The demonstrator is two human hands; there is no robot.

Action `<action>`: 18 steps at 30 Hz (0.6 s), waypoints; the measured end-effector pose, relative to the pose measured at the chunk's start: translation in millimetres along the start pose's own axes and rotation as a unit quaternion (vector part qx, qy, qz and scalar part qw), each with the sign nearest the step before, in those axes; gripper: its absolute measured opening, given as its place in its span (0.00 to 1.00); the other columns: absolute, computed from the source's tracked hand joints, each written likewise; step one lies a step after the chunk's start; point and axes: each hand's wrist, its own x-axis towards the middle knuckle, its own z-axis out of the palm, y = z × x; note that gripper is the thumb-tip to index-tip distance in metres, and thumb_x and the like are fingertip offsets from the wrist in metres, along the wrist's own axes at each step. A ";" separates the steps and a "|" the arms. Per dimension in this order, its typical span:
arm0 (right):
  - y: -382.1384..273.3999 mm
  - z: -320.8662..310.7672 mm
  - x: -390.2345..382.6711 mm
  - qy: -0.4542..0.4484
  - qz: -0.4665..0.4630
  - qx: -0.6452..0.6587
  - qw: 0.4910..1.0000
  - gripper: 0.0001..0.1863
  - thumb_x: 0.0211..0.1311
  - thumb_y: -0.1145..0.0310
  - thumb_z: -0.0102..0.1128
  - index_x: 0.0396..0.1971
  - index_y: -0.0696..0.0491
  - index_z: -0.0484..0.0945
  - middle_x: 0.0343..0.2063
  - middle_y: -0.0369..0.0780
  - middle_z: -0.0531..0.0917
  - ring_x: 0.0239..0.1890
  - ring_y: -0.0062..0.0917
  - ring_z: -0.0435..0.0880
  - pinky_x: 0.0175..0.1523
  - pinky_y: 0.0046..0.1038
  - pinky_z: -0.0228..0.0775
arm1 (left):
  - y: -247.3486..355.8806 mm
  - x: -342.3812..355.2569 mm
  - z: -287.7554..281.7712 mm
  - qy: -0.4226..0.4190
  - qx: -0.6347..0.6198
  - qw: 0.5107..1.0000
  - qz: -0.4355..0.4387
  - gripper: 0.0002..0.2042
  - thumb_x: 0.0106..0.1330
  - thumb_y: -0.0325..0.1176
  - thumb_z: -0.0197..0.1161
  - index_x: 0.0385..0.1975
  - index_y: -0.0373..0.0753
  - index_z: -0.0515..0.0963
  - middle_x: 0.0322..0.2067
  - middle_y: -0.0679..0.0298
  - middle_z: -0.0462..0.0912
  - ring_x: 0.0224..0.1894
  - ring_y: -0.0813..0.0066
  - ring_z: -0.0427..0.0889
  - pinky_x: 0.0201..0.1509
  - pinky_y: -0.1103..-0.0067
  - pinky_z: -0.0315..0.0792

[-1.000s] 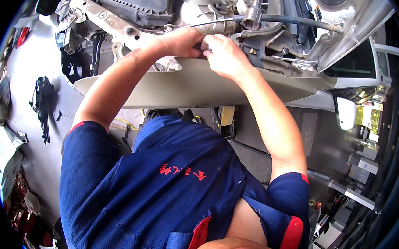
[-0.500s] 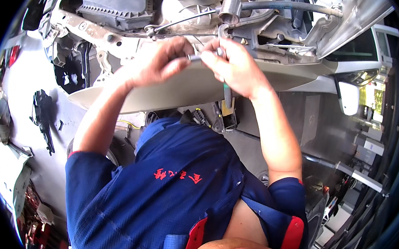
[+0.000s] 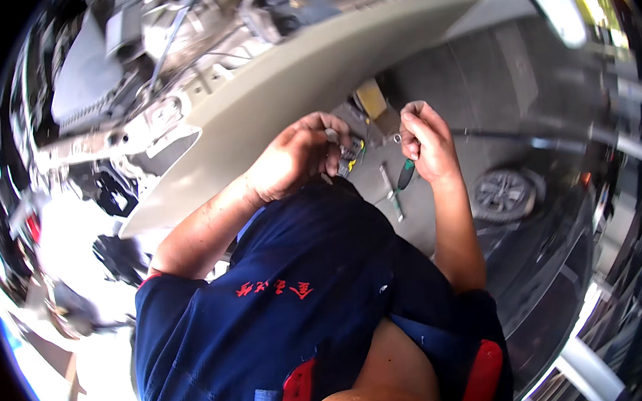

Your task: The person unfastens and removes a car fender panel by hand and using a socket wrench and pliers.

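My left hand [image 3: 299,155] is closed, fingers curled, in front of the pale car fender [image 3: 246,116]. A small silvery metal piece [image 3: 331,135], perhaps a socket, shows between its thumb and fingers. To the right, my right hand [image 3: 428,143] is wrapped round a hand tool that looks like a ratchet. Below the fist sticks out its green-and-black handle [image 3: 406,173]; its middle is hidden by the fingers. The two hands are apart, both over the floor beside the car.
The blurred engine bay [image 3: 210,36] lies beyond the fender. On the grey floor are a cross-shaped metal tool [image 3: 390,187], a yellow block [image 3: 371,98] and a wheel [image 3: 503,194]. A long bar [image 3: 512,139] runs to the right.
My hands have parted and come away from the engine bay edge, the right one carrying the green-handled tool. The view has turned, and the fender now slants across it.
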 end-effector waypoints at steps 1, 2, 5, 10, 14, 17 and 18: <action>10.0 -14.1 -9.3 0.001 0.023 0.018 1.000 0.05 0.70 0.69 0.59 0.36 0.54 0.74 0.23 0.33 0.75 0.18 0.10 0.65 0.22 0.16 0.56 | -7.2 10.0 2.8 0.015 -0.077 0.997 -0.030 0.16 0.75 0.39 0.47 0.51 0.34 0.74 0.41 0.60 0.80 0.33 0.75 0.77 0.40 0.78 0.74; 21.1 -27.5 -16.7 -0.002 0.044 0.039 0.998 0.03 0.68 0.71 0.56 0.38 0.54 0.74 0.24 0.34 0.76 0.18 0.10 0.65 0.22 0.16 0.56 | -17.6 18.4 3.3 0.014 -0.152 0.988 -0.027 0.20 0.75 0.44 0.49 0.54 0.33 0.73 0.44 0.58 0.80 0.37 0.72 0.79 0.45 0.76 0.75; 59.6 -61.5 -52.1 0.010 0.012 0.062 0.998 0.07 0.65 0.71 0.53 0.39 0.57 0.76 0.24 0.35 0.76 0.18 0.12 0.66 0.24 0.17 0.56 | -42.1 51.7 -2.9 0.045 -0.119 0.985 -0.114 0.19 0.76 0.44 0.50 0.48 0.32 0.77 0.43 0.55 0.82 0.41 0.65 0.82 0.49 0.71 0.77; 125.9 -122.0 -133.6 0.198 0.075 0.156 0.965 0.08 0.62 0.74 0.54 0.38 0.57 0.79 0.26 0.35 0.78 0.22 0.14 0.71 0.27 0.20 0.61 | -101.3 95.7 -7.9 -0.004 -0.073 0.968 -0.239 0.10 0.73 0.34 0.54 0.42 0.35 0.78 0.39 0.59 0.83 0.37 0.69 0.80 0.43 0.74 0.77; 195.9 -159.8 -217.3 0.232 0.074 0.286 0.927 0.16 0.55 0.79 0.49 0.43 0.59 0.79 0.33 0.40 0.83 0.30 0.19 0.79 0.29 0.18 0.67 | -163.7 107.6 26.6 -0.005 0.063 0.953 -0.296 0.09 0.73 0.33 0.57 0.44 0.37 0.80 0.39 0.62 0.84 0.38 0.70 0.80 0.46 0.72 0.77; 248.1 -156.8 -250.4 0.212 0.057 0.317 0.923 0.30 0.55 0.79 0.50 0.61 0.60 0.72 0.48 0.47 0.82 0.55 0.36 0.84 0.45 0.29 0.82 | -224.8 102.4 64.7 0.004 0.117 0.935 -0.335 0.10 0.73 0.35 0.59 0.46 0.38 0.81 0.39 0.62 0.84 0.40 0.68 0.82 0.53 0.71 0.78; 263.3 -148.0 -252.2 0.217 0.041 0.341 0.914 0.31 0.55 0.80 0.52 0.64 0.59 0.71 0.51 0.47 0.82 0.56 0.36 0.83 0.45 0.29 0.82 | -246.9 98.2 77.3 0.010 0.149 0.919 -0.364 0.11 0.74 0.36 0.57 0.47 0.38 0.80 0.41 0.63 0.83 0.43 0.70 0.81 0.54 0.70 0.77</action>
